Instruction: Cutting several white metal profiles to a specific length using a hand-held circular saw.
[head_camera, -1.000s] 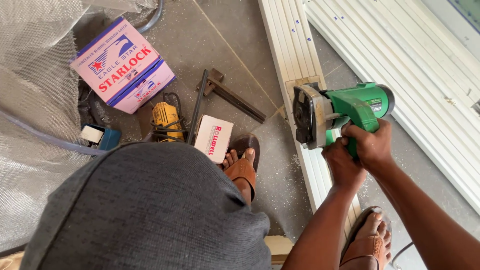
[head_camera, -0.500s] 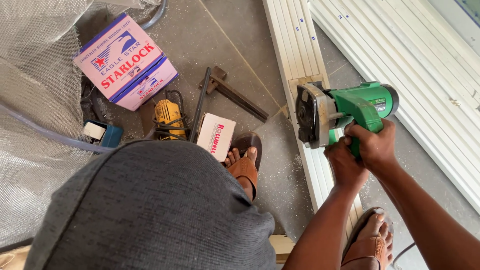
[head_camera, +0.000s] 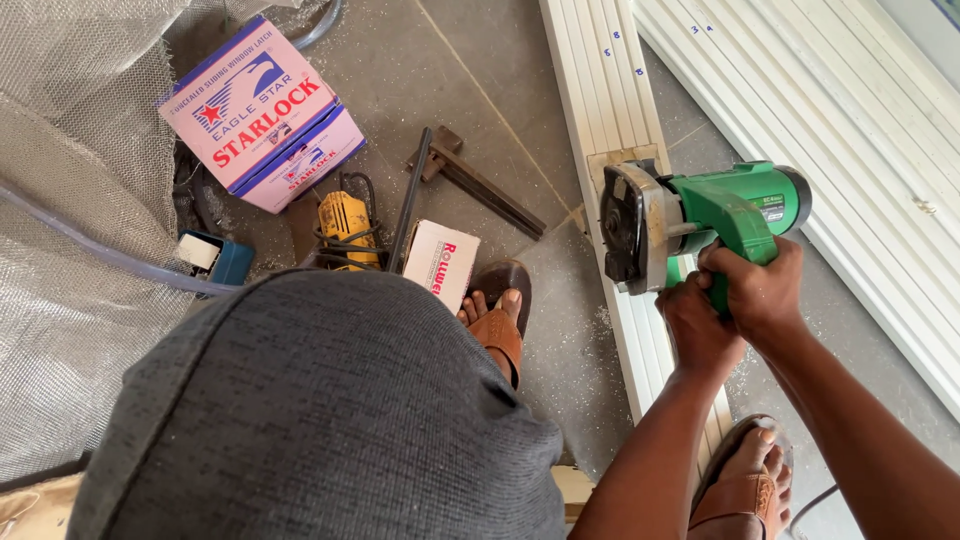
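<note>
Your right hand (head_camera: 765, 290) and left hand (head_camera: 700, 330) stay clamped on the green power cutter (head_camera: 700, 220), its guard resting on the white profile (head_camera: 620, 120) on the floor. Position unchanged from half a second earlier; only slight drift.

Green handheld power saw (head_camera: 700, 225), grey blade guard on its left end, body lying level, set across top of long white ribbed profile (head_camera: 615, 120). Profile lies flat on floor, running from far to near, right of centre.
</note>
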